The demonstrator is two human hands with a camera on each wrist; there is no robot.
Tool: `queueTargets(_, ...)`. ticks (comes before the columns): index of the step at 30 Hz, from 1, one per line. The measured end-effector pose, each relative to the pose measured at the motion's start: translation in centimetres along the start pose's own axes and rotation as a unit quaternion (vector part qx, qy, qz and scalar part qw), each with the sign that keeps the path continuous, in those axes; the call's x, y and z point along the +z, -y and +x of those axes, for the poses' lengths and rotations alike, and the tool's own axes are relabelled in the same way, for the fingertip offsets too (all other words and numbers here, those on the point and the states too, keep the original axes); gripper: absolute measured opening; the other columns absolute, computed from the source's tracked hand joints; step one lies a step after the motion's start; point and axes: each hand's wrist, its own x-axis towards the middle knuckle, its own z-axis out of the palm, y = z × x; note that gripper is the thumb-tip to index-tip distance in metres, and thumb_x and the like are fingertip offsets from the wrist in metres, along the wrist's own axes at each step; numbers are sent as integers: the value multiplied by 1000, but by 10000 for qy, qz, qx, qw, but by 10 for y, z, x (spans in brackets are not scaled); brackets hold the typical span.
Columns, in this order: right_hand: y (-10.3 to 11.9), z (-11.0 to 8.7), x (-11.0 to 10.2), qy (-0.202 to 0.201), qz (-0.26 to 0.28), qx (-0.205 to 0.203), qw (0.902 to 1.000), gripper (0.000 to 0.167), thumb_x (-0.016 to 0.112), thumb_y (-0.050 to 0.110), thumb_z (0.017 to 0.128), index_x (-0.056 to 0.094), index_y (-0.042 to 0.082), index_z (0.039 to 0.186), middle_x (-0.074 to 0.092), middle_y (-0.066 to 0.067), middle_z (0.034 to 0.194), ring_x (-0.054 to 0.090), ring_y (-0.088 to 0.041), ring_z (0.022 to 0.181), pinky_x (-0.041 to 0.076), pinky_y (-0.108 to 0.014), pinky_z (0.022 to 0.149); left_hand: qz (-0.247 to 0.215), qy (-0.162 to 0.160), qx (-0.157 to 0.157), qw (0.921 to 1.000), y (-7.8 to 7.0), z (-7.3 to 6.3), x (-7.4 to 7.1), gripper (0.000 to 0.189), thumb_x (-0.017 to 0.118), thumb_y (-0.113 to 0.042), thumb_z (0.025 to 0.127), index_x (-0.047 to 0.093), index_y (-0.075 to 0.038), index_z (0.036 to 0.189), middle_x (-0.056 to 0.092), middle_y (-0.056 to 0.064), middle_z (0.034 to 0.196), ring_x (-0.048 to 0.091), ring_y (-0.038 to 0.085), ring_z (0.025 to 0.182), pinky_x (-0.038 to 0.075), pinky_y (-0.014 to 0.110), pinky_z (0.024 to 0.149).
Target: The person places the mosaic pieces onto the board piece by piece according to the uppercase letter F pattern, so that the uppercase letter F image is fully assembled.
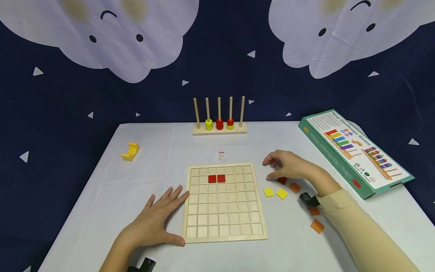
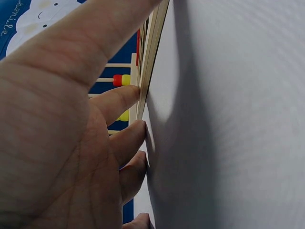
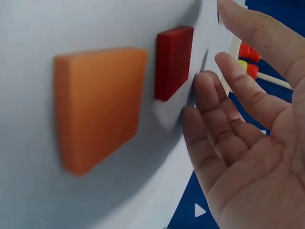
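A wooden grid board (image 1: 224, 239) lies on the table, with two red square tiles (image 1: 216, 178) side by side near its top. My left hand (image 1: 154, 223) rests at the board's left side, fingers spread, thumb at the lower left corner. In the left wrist view the fingertips (image 2: 136, 129) meet the table close to the board's edge. Right of the board, my right hand (image 1: 289, 165) hovers with loosely bent fingers and nothing between them. Below it lies a dark red tile (image 3: 174, 63), partly hidden in the head view, beside an orange tile (image 3: 102, 107).
Two yellow tiles (image 1: 275, 193) lie right of the board; more orange tiles (image 1: 317, 226) lie under the right forearm. Behind the board are a small pattern card (image 1: 221, 156) and a peg stand (image 1: 219, 130) with rings. A yellow curved block (image 1: 130, 152) sits left, a game box (image 1: 357, 155) right.
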Motion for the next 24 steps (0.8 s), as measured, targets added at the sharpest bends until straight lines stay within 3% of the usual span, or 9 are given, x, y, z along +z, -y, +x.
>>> queueTargets(7,-8,-6,-2,101,48,161,9998,48,93,24,84,73,6,124,72,-7,120,66,-22,110,53,-50,106,32,-36,67,10000,0,-2,-1,133,91,-78,57,35,-33,169,29,4,179,24,43,165,13,86,121)
queueTargets(17,-17,-14,-3,123,352,199,9991,42,93,19,84,73,5,118,68,-5,105,60,-17,96,55,-25,83,85,-11,69,9999,-1,-2,-3,133,91,-78,58,35,-32,169,29,3,179,24,42,166,13,85,122)
queueTargets(24,-21,-13,-2,72,465,163,9988,36,92,20,86,74,6,113,67,-3,98,59,-15,90,52,-20,77,32,3,22,10000,-1,0,-2,133,91,-78,57,35,-33,169,28,3,179,23,42,166,12,85,122)
